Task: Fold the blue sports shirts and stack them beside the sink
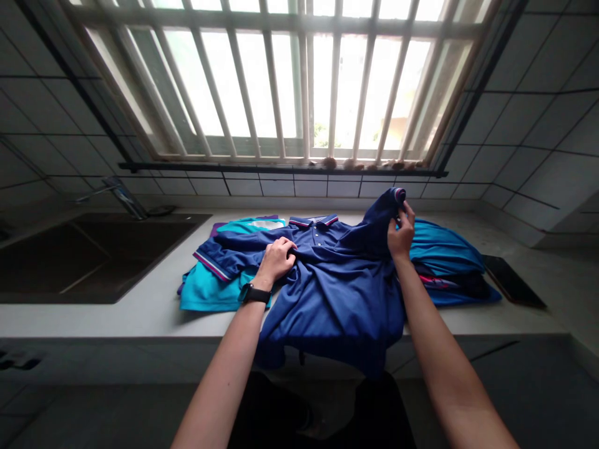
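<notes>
A navy blue polo shirt (337, 293) lies front up on the counter, its striped collar toward the window and its hem hanging over the front edge. My right hand (401, 232) grips the shirt's sleeve at the right and holds its striped cuff up off the counter. On the shirt's chest, at the left, my left hand (279, 257) has its fingers curled into the cloth; a dark watch is on that wrist. The other sleeve rests spread over folded teal and purple clothes (206, 290).
Right of the shirt is a pile of blue clothes (442, 249), with a dark phone (513, 280) beside it. At the left a dark sink (56, 262) with a faucet (124, 198) is set into the white counter (154, 321). Behind stands a barred window (281, 87).
</notes>
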`<state>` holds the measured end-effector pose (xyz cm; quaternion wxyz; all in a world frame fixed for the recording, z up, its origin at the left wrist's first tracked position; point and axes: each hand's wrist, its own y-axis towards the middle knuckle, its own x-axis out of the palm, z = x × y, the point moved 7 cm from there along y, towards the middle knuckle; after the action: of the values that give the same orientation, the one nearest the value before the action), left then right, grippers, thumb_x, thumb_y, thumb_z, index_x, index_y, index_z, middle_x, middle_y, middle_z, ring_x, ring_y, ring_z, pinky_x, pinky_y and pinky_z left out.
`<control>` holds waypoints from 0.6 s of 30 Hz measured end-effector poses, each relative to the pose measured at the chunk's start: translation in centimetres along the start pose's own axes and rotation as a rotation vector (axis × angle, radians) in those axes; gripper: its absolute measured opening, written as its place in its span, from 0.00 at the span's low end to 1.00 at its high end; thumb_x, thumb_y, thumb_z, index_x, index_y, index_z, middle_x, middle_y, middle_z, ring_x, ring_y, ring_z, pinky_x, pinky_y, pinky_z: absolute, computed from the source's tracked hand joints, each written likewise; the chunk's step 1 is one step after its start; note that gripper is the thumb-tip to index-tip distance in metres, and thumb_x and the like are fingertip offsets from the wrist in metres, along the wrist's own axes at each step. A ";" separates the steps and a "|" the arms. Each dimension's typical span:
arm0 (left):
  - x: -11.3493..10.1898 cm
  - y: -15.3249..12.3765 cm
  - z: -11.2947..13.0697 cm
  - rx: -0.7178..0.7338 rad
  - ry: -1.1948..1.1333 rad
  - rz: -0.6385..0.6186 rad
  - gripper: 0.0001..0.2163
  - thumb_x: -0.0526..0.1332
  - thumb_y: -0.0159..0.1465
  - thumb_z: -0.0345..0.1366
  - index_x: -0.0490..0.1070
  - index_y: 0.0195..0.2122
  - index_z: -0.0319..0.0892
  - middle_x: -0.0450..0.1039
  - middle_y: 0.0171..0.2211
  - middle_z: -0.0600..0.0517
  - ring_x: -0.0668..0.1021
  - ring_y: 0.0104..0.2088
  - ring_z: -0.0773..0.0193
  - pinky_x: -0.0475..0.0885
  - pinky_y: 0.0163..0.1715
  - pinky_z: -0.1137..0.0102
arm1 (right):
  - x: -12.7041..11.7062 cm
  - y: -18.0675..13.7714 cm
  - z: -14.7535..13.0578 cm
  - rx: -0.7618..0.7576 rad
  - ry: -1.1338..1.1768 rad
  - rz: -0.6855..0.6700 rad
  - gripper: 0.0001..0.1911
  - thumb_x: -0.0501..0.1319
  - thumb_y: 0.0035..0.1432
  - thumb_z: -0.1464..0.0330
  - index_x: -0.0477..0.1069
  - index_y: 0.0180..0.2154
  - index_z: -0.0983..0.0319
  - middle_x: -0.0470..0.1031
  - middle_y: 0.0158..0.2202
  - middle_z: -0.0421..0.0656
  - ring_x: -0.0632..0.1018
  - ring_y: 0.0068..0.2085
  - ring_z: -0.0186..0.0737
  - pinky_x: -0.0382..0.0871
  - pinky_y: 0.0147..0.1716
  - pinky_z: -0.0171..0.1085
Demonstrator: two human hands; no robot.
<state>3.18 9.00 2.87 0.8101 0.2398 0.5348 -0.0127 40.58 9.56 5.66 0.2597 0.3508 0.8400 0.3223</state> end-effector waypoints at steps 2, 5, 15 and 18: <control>0.1 0.0 0.0 -0.004 -0.003 -0.009 0.14 0.56 0.61 0.28 0.77 0.44 0.44 0.77 0.50 0.44 0.78 0.54 0.50 0.71 0.56 0.56 | 0.8 0.9 1.5 0.147 -0.020 -0.032 0.22 0.56 0.57 0.70 0.77 0.50 0.67 0.72 0.61 0.57 0.72 0.64 0.54 0.65 0.66 0.53; 0.2 0.0 -0.1 -0.011 -0.007 -0.008 0.14 0.56 0.61 0.28 0.77 0.44 0.44 0.77 0.50 0.45 0.78 0.54 0.50 0.70 0.57 0.56 | 1.3 3.7 2.3 0.225 -0.054 -0.019 0.17 0.56 0.52 0.73 0.78 0.42 0.66 0.76 0.56 0.56 0.76 0.60 0.53 0.66 0.65 0.53; 0.5 0.1 -0.4 0.003 0.008 -0.022 0.13 0.56 0.62 0.30 0.77 0.44 0.45 0.77 0.50 0.45 0.78 0.53 0.51 0.72 0.55 0.57 | -2.5 7.5 -1.8 0.187 -0.168 0.233 0.47 0.69 0.50 0.75 0.54 0.69 0.68 0.58 0.67 0.62 0.64 0.69 0.57 0.57 0.70 0.52; 0.5 0.0 -0.3 0.008 0.007 -0.017 0.13 0.57 0.61 0.29 0.77 0.44 0.45 0.78 0.49 0.46 0.78 0.53 0.51 0.72 0.55 0.57 | -0.5 3.3 1.7 0.530 -0.043 0.078 0.56 0.66 0.45 0.79 0.45 0.73 0.66 0.67 0.61 0.58 0.74 0.61 0.55 0.70 0.63 0.53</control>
<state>3.10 9.28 2.38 0.8072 0.2387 0.5394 -0.0211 43.41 11.62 7.00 0.1640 0.4452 0.8753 0.0936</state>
